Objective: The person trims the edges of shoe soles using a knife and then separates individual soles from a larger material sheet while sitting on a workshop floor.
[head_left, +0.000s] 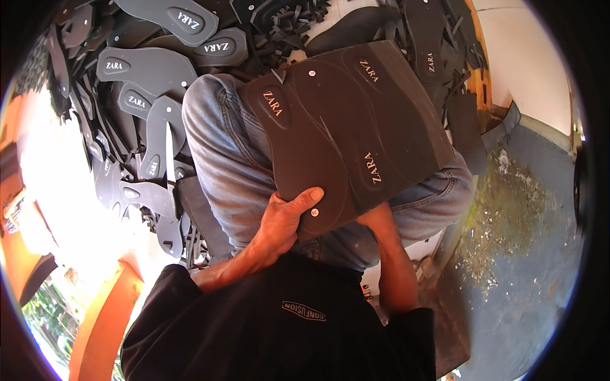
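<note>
Sheet (362,127), dark, one: carried on the denim lap (232,178), spanning from its left edge at the left knee (210,101) to its right edge over the right thigh (438,190). Face marked with shallow sole outlines, long axes running away from the torso, far ends leaning left. Position: directly ahead of both hands; left hand (279,219) nearer the curved left edge, at the near left corner. Left fingers: thumb (310,195) pressed on the upper face just beside a pale dot (314,213), the others hidden, apparently beneath, pinching the sheet. Left forearm slanting in from the lower left, wrist bent. Right hand (373,218): passed under the near edge, forearm steep; finger state cannot be told. Loose grey soles (143,63) heaped beyond the left knee.
</note>
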Motion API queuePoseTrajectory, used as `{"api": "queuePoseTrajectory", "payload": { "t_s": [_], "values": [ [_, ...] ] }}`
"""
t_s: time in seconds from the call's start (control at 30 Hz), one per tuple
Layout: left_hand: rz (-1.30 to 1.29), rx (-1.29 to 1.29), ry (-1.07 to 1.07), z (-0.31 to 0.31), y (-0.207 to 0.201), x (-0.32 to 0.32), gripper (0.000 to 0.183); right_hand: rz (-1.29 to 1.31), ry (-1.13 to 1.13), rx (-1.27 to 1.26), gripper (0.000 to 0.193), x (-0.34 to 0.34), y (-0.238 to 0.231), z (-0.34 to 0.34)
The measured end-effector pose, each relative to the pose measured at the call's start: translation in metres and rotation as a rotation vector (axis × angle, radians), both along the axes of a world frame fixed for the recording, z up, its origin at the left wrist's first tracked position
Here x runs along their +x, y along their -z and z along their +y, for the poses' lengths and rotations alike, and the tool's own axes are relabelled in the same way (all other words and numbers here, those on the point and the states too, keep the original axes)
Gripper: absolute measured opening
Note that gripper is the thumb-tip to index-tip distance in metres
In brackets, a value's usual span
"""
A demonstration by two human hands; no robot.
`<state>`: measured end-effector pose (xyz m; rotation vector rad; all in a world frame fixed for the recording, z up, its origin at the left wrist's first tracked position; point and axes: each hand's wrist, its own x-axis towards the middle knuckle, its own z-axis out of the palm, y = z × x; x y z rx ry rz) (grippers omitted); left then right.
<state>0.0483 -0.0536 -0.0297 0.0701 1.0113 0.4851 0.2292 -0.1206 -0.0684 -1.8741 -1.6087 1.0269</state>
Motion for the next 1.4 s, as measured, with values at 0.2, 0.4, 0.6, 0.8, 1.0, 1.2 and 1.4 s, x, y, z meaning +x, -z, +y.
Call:
{"api": "queuePoseTrajectory", "payload": {
  "t_s": [0.2, 0.4, 0.6, 0.8, 1.0, 1.2, 1.4],
  "values": [
    [-0.002, -0.005, 0.006, 0.002, -0.001, -0.001, 0.026, -0.143, -0.116, 0.097, 0.038, 0.009, 0.007, 0.009],
    [-0.015, -0.013, 0.018, 0.001, 0.001, -0.003, 0.025, -0.168, -0.128, 0.137, 0.036, 0.007, 0.011, 0.024],
    [-0.032, -0.013, 0.022, 0.0, 0.001, -0.005, 0.026, -0.167, -0.122, 0.148, 0.034, 0.004, 0.013, 0.034],
    [-0.056, -0.014, 0.008, 0.002, -0.001, -0.005, 0.025, -0.139, -0.108, 0.144, 0.032, -0.004, 0.018, 0.04],
    [-0.045, -0.018, 0.01, 0.002, -0.001, -0.005, 0.026, -0.097, -0.069, 0.13, 0.03, -0.017, 0.023, 0.046],
    [-0.055, 0.007, -0.004, 0.001, 0.0, -0.005, 0.027, -0.058, 0.023, 0.098, 0.028, -0.031, 0.024, 0.052],
    [-0.049, 0.005, -0.01, 0.001, -0.001, -0.004, 0.027, -0.029, 0.149, 0.07, 0.026, -0.047, 0.026, 0.06]
  ]
}}
